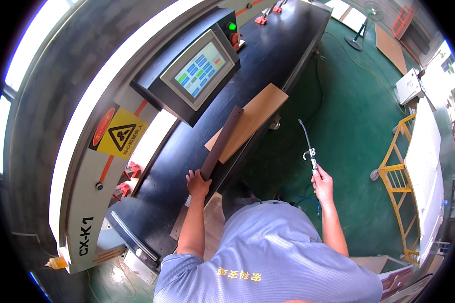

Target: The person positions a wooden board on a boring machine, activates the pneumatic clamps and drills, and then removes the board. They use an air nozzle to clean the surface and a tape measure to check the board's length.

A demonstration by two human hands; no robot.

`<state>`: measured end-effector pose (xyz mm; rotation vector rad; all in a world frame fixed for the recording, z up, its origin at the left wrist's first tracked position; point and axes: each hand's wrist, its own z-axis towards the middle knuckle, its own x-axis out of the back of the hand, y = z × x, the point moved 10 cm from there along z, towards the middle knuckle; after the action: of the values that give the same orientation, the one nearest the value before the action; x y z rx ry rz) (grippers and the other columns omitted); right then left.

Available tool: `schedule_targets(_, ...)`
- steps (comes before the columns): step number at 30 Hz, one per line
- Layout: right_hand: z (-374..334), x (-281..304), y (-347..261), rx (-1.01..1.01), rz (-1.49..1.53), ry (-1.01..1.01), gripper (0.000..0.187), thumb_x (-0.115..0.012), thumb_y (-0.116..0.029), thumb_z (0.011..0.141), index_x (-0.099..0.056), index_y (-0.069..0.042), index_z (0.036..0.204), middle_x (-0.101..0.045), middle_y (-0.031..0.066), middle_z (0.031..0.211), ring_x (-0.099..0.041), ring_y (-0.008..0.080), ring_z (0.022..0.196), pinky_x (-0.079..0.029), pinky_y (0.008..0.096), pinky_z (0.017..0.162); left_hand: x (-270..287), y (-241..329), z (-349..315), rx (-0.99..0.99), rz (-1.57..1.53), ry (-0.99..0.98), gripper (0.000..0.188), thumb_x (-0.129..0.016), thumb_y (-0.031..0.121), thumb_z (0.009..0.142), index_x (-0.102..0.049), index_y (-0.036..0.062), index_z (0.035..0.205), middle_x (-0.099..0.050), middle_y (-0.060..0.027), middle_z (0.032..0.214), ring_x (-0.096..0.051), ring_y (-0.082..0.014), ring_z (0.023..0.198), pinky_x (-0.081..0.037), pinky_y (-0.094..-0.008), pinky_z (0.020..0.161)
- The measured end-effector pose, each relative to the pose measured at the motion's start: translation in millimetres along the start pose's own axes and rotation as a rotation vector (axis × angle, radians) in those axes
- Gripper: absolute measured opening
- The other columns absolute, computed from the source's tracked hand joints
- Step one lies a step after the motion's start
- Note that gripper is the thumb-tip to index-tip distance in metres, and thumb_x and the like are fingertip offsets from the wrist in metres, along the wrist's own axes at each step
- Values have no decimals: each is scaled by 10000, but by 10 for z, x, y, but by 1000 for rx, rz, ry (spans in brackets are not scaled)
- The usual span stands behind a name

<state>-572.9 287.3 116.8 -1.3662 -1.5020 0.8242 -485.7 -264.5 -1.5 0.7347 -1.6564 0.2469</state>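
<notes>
A long dark brown strip (pixel 221 140) with small holes lies slantwise along the black machine table (pixel 258 60). My left hand (pixel 198 185) is on its near part, fingers on one side and thumb on the other, and my forearm hides some of the strip. Under the strip's far part rests a light brown board (pixel 260 113), which reaches to the table's edge. Out to the right, above the floor, my right hand (pixel 323 184) is closed round an air blow gun (pixel 313 160). Its thin nozzle points away from me.
Over the table hangs a control panel (pixel 199 70) with a lit screen and a green light. Red clamps (pixel 261 20) sit along the machine. At the right stands a yellow-framed cart (pixel 397 177) with white panels; a fan (pixel 356 41) stands farther off on the green floor.
</notes>
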Motion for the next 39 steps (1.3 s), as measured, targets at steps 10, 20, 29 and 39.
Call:
schedule_targets(10, -251, -428, 41, -89, 3, -228, 412, -643, -193, 1063, -642, -110, 1467, -583, -52, 763, -459, 23, 571, -385, 205, 490, 42, -4, 6, -9, -42, 11, 759, -860, 470, 791, -598, 127, 1415, -455, -259, 1598, -453, -547, 1427, -476, -537, 1127)
schedule_targets(20, -334, -301, -62, -173, -218, -387, 432, -632, -197, 1064, -623, -78, 1479, -610, -46, 783, -481, 29, 605, -408, 206, 523, -15, -69, 37, -45, -13, -78, 813, -890, 356, 758, -557, 131, 1465, -411, -261, 1629, -442, -502, 1453, -421, -500, 1192)
schedule_targets(29, -557, -223, -250, -416, -468, -812, 392, -632, -232, 1055, -676, -100, 1422, -665, -44, 778, -535, 33, 623, -416, 213, 527, 74, -10, -16, 10, 16, -99, 824, -874, 359, 780, -540, 184, 1512, -394, -207, 1660, -431, -462, 1482, -457, -475, 1166)
schedule_targets(39, -421, -677, 26, -240, -425, -626, 432, -606, -272, 1066, -635, -140, 1476, -682, -31, 884, -593, 57, 706, -446, 237, 534, 286, -37, -112, -63, -271, -8, 514, -838, 274, 810, -623, 40, 1214, -640, -192, 1356, -601, -408, 1280, -515, -487, 1016)
